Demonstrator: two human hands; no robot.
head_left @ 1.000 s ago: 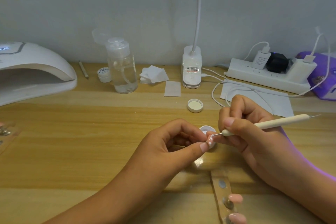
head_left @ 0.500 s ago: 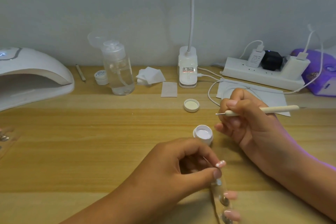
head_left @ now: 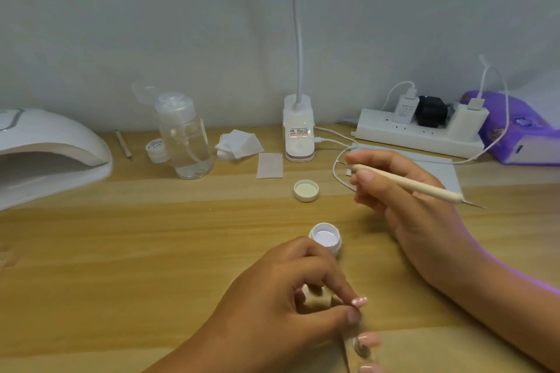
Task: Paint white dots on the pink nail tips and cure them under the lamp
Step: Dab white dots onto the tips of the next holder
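Wooden desk (head_left: pixel 151 236): left hand (head_left: pixel 288 291) pinches a pink nail tip (head_left: pixel 359 302), already dotted white, just above the tip strip (head_left: pixel 362 351). Right hand (head_left: pixel 403 212) grips the dotting pen (head_left: pixel 403 180) beyond the paint jar (head_left: pixel 325 236). Curing remains, I judge; the lamp (head_left: pixel 51 154) sits far left of the pinch.

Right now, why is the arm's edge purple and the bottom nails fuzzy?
Head view: a purple glow rims the right forearm; its source is unclear. Head view, bottom edge: the nail tips look smeared, while the dotted tip in the left hand and the pen in the right hand look sharper.
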